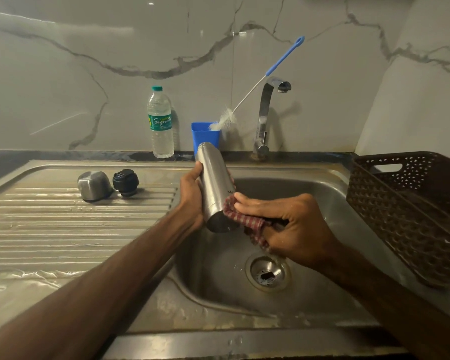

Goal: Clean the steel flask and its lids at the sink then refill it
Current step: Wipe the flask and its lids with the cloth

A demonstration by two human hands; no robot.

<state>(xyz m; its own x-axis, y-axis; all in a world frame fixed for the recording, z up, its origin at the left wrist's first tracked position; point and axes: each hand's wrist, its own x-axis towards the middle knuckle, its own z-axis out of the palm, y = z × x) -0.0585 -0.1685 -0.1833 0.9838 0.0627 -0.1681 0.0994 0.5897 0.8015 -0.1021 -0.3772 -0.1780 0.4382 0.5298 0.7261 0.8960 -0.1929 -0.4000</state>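
My left hand grips the steel flask around its middle, holding it tilted over the sink basin with its base toward me. My right hand holds a red checked cloth and presses it against the flask's lower side. On the ribbed draining board to the left stand the steel cup lid and the black stopper lid, side by side.
A plastic water bottle stands at the back ledge. Beside it a blue cup holds a long bottle brush. The tap rises behind the basin, no water running. A brown perforated basket sits at the right. The drain lies below my right hand.
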